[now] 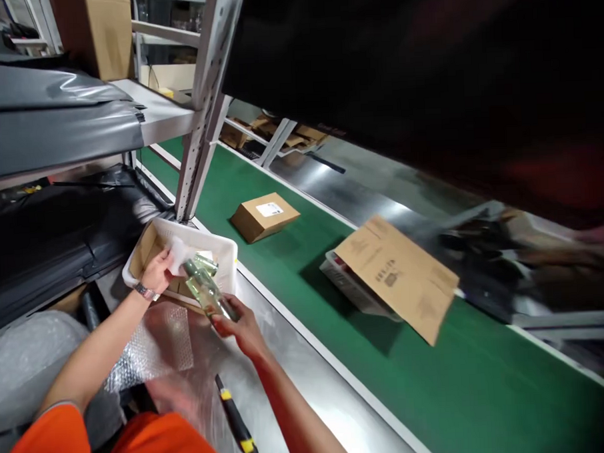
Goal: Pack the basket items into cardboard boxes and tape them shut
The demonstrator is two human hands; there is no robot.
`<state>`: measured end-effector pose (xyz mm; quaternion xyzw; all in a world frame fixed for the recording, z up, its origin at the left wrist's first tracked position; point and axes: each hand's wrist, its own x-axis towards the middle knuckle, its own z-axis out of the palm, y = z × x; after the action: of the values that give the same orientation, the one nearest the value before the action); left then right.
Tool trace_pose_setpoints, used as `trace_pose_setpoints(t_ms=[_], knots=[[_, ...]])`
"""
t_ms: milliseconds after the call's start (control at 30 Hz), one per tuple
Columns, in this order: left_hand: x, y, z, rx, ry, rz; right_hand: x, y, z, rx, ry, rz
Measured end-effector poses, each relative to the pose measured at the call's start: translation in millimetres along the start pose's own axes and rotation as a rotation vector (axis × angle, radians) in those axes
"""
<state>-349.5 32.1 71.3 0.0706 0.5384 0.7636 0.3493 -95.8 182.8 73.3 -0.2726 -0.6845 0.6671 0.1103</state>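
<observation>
My right hand grips the lower end of a green-tinted glass bottle, which slants up over a white plastic crate. My left hand is at the crate's near side, pinching a white piece of soft wrapping by the bottle's upper end. A metal bracelet or watch circles my left wrist. Cardboard lines the inside of the crate, and the bottle hides part of it. A sheet of bubble wrap lies under my left forearm, and a black and yellow utility knife lies just below my right forearm.
A green conveyor belt runs diagonally past the steel bench, carrying a closed cardboard parcel and a flat cardboard sheet over a white crate. A metal shelf upright and black plastic rolls stand to the left.
</observation>
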Motion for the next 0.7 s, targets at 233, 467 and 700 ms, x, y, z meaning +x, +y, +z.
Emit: trace_pose_setpoints(t_ms=[233, 467, 700], knots=[[-33, 2, 11.5, 0.03, 0.006, 0.033, -44, -8, -8, -0.294, 0.106, -0.326], [-64, 10, 8.1, 0.205, 0.045, 0.129, -70, -12, -26, -0.943, 0.232, -0.803], [-95, 8, 17.5, 0.523, 0.034, 0.342, -76, -15, -18, -1.059, 0.261, -0.82]])
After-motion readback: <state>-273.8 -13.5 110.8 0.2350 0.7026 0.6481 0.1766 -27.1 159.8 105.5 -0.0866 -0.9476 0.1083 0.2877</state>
